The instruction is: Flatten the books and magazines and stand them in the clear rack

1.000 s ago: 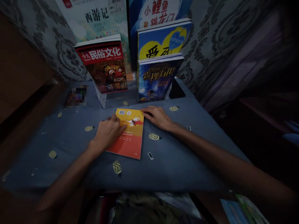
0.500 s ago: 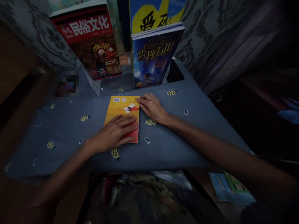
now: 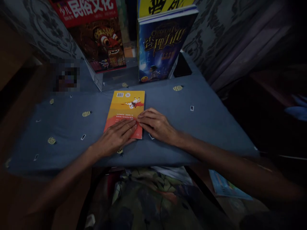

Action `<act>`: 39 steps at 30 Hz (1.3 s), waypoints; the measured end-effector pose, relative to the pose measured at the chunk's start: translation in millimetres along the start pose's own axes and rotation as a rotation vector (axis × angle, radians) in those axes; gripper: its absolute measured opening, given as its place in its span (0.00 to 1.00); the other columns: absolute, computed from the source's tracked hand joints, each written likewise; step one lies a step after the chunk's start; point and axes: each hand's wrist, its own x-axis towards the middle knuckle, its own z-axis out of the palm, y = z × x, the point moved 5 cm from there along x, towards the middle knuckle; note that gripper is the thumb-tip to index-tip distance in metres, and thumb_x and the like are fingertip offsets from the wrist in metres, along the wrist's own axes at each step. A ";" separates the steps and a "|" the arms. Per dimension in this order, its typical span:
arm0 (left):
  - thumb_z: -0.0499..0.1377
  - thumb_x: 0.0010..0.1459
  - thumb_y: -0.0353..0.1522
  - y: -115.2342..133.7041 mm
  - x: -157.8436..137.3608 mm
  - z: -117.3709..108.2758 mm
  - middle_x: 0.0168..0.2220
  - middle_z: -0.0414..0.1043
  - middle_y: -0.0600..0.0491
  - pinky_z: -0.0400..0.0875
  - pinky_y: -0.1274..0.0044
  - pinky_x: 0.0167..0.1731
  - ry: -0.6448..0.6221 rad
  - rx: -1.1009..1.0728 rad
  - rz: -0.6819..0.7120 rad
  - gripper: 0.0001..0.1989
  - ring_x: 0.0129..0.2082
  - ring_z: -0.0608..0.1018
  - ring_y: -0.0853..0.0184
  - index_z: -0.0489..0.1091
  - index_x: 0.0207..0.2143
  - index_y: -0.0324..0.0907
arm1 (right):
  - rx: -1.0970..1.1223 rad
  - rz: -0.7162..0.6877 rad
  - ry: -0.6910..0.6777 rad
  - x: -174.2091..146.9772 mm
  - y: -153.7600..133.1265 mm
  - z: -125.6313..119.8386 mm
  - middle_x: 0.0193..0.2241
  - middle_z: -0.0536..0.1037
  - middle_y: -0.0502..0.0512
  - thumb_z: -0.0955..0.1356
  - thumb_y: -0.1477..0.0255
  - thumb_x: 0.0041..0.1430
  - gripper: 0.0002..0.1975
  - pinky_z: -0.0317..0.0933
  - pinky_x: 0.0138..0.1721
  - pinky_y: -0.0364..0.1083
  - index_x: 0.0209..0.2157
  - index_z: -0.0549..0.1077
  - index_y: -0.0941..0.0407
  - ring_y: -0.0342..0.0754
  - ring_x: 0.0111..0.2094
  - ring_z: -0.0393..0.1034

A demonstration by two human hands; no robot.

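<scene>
A small yellow and red book (image 3: 126, 107) lies on the patterned tablecloth in the head view, with a barcode and a white horse on its cover. My left hand (image 3: 117, 135) rests flat across its lower part, fingers stretched to the right and covering that corner. From the right side, my right hand (image 3: 159, 126) reaches over the book's right edge. Its fingertips touch the cover close to the left hand's fingertips, and the fingers are loosely bent, not wrapped round anything. The cover between the hands and the barcode shows fully.
Behind the book stand a red-titled mask book (image 3: 103, 41) and a dark blue book (image 3: 160, 51) in clear holders. A black phone-like slab (image 3: 182, 65) lies beside them. The grey-blue tablecloth (image 3: 165, 99) has pineapple prints. More printed material (image 3: 227, 185) lies below, right.
My right hand has slid down the book's right edge, from near its top to its lower half. My left hand has shifted slightly left and down, uncovering more cover. The view has tilted down.
</scene>
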 end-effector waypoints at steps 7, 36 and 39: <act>0.54 0.70 0.33 2.5 -0.8 1.4 0.58 0.73 0.42 0.71 0.61 0.61 0.028 -0.002 0.019 0.17 0.62 0.72 0.57 0.68 0.57 0.37 | 0.106 0.059 -0.020 -18.8 -19.6 -3.5 0.44 0.81 0.57 0.62 0.75 0.69 0.20 0.70 0.47 0.55 0.60 0.71 0.51 0.52 0.45 0.73; 0.50 0.70 0.44 -59.7 -10.6 18.0 0.68 0.56 0.37 0.63 0.57 0.64 0.105 -0.045 -0.482 0.28 0.69 0.61 0.53 0.56 0.66 0.42 | -0.169 0.116 -0.097 21.4 36.8 -2.7 0.57 0.74 0.66 0.68 0.69 0.65 0.19 0.63 0.60 0.63 0.56 0.72 0.58 0.59 0.61 0.64; 0.49 0.70 0.44 -62.5 -11.1 21.9 0.69 0.56 0.37 0.62 0.58 0.65 0.112 -0.018 -0.492 0.28 0.70 0.59 0.54 0.54 0.67 0.42 | -0.210 0.188 -0.109 36.8 65.0 -3.3 0.59 0.72 0.70 0.66 0.68 0.67 0.20 0.60 0.62 0.64 0.56 0.72 0.61 0.61 0.63 0.62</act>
